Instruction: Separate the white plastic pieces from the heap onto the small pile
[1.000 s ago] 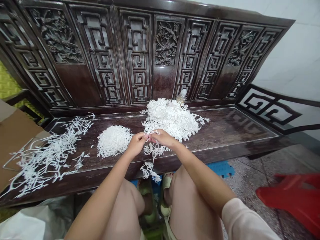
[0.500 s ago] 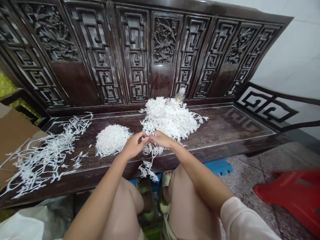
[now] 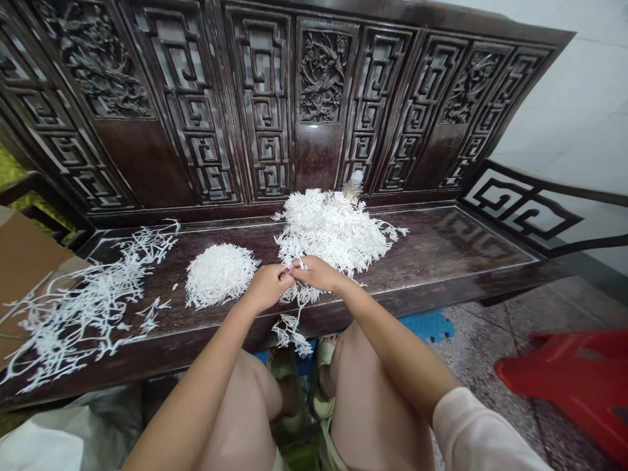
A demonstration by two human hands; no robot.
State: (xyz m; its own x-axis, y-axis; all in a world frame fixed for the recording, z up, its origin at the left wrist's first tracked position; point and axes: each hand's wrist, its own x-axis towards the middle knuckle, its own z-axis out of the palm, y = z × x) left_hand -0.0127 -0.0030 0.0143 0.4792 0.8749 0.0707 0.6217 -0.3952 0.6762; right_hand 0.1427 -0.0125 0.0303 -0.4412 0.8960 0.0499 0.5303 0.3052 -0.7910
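Observation:
Above the front edge of the bench, my left hand and my right hand meet, fingertips pinched together. Between them is a small white branched plastic piece, mostly hidden by the fingers. Just behind the hands rises a large heap of white branched plastic pieces. To the left of my left hand lies a rounded pile of small white plastic bits. A white sprig hangs over the bench's front edge below my hands. Farther left, long thin white plastic stems lie tangled.
The dark wooden bench has a carved lattice back. A clear bottle stands behind the large heap. A cardboard box is at the left and a red plastic stool on the floor at right.
My left hand has shifted slightly right and its fingers have closed in toward the right hand's fingertips. The piles look the same; the view has shifted a little.

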